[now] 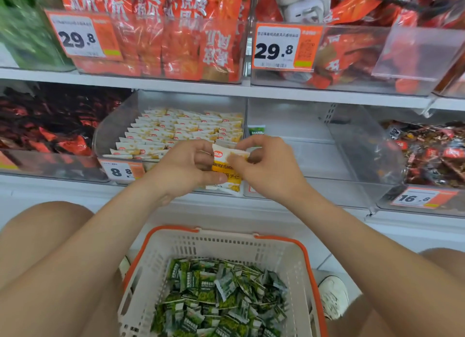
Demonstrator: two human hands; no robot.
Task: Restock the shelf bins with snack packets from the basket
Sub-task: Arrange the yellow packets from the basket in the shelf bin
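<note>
Holding entry: yellow crab-roe packet [226, 171], gripped at either edge by left hand [191, 165] and right hand [266, 165], both close together in front of the bin [113, 132] of matching packets in neat rows, likely being squared up to join them. Basket [276, 238] below, between the knees: loose green packets [216, 299], handy to reach. Neighbouring bin [352, 140]: one green packet [256, 130], probably where the rest belong

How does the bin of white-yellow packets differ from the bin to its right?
Fill: the white-yellow bin holds neat rows of packets; the right bin is nearly bare, with one green packet at its back.
Tag: the white-yellow bin shows an 8.8 price tag; the right bin's tag is mostly hidden behind the right hand.
Shared: both are clear plastic, side by side on one shelf.
</note>
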